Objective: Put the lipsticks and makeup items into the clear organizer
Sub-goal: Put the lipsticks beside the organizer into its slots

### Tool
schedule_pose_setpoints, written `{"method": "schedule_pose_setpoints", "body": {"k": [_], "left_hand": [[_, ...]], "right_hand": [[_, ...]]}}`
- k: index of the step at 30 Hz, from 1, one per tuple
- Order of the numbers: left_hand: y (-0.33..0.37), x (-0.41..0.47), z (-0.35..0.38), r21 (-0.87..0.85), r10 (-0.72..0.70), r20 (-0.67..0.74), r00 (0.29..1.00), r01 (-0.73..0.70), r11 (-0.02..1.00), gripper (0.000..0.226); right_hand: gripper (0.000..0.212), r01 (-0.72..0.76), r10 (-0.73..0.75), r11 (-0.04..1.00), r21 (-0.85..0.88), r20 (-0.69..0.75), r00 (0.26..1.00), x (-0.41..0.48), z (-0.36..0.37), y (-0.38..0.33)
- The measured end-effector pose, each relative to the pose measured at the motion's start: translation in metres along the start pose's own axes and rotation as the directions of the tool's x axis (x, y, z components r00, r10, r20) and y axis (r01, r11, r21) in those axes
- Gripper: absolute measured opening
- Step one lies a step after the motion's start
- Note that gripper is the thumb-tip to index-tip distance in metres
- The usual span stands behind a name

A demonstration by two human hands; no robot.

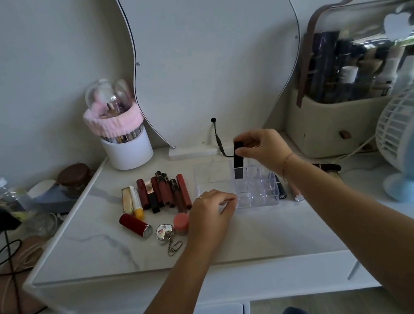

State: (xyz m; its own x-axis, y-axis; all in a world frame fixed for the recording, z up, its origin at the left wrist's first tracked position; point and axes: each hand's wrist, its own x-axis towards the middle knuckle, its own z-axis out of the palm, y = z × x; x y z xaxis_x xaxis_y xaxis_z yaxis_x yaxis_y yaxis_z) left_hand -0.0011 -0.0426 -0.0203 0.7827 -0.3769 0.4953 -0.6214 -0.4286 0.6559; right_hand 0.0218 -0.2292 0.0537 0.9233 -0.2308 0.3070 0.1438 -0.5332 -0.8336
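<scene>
Right hand [265, 149] pinches a black lipstick [238, 160] by its top, upright, lower end inside a back-left cell of the clear organizer [257, 189] on the desk [94, 249]. Left hand [210, 213] curls closed against the organizer's front-left edge. Remaining lipsticks [163, 193] lie in a row left of the organizer, two more tubes [286, 188] just right of it
</scene>
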Motion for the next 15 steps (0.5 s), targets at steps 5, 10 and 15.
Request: {"method": "schedule_pose_setpoints", "body": {"k": [5, 10, 15], "left_hand": [[0.000, 0.001, 0.000, 0.014, 0.009, 0.000, 1.000, -0.009, 1.000, 0.012], [0.000, 0.000, 0.000, 0.026, 0.010, -0.005, 1.000, -0.010, 1.000, 0.014], [0.001, 0.001, 0.001, 0.020, 0.009, -0.017, 1.000, -0.008, 1.000, 0.012]], "right_hand": [[0.024, -0.009, 0.013, 0.996, -0.091, 0.054, 0.998, -0.003, 0.004, 0.006], [0.030, 0.000, 0.007, 0.995, -0.104, 0.066, 0.998, -0.012, -0.005, 0.007], [0.029, -0.044, 0.033, 0.991, -0.128, -0.082, 0.996, -0.026, -0.060, 0.025]]}}
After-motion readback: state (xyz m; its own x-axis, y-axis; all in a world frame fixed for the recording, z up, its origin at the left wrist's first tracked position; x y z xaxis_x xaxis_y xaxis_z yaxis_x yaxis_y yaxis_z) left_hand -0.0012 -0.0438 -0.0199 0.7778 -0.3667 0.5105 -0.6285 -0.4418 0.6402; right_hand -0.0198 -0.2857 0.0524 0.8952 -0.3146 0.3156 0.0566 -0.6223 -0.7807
